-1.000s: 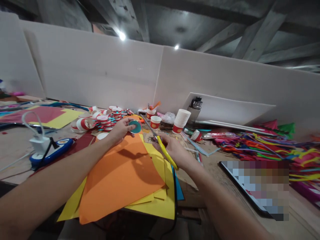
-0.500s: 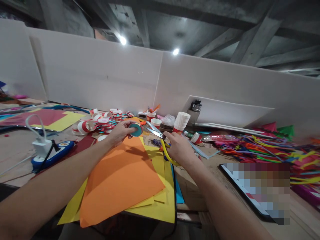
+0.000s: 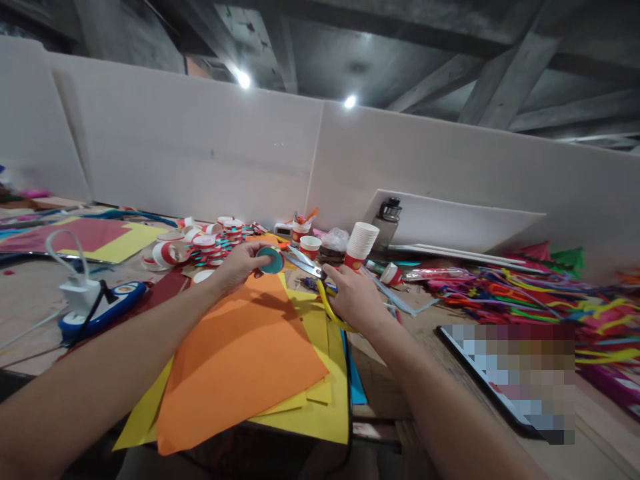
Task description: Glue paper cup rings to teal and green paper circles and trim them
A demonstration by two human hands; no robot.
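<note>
Yellow-handled scissors [image 3: 316, 271] were located at the centre of the frame, gripped in the right hand [image 3: 357, 297]. The fingers of this hand were curled around the handle, and the blades pointed toward the upper left, set slightly apart. The left hand [image 3: 239, 268], left of centre, pinched a teal disc with a red rim [image 3: 271, 261] between thumb and fingers. The blade tips were positioned just beside the disc; contact between them could not be determined.

Below both hands, an orange sheet [image 3: 245, 363] lay over yellow sheets [image 3: 330, 420] at the lower centre of the frame. A blue sheet [image 3: 357, 377] projected from beneath them on the right.

Behind the scissors, a single paper cup [image 3: 310, 247] stood upright on the counter [image 3: 417, 333]. To its right were a tilted stack of paper cups [image 3: 363, 239] and a dark-capped bottle [image 3: 388, 223]. Cut red-and-white cup pieces [image 3: 207, 243] were heaped behind the left hand.

A blue-and-white power strip [image 3: 110, 310], with a white charger [image 3: 80, 293] fitted, occupied the left of the frame. Multicoloured strips [image 3: 530, 297] were piled at the right, above a flat device [image 3: 510, 383] with its screen pixelated.
</note>
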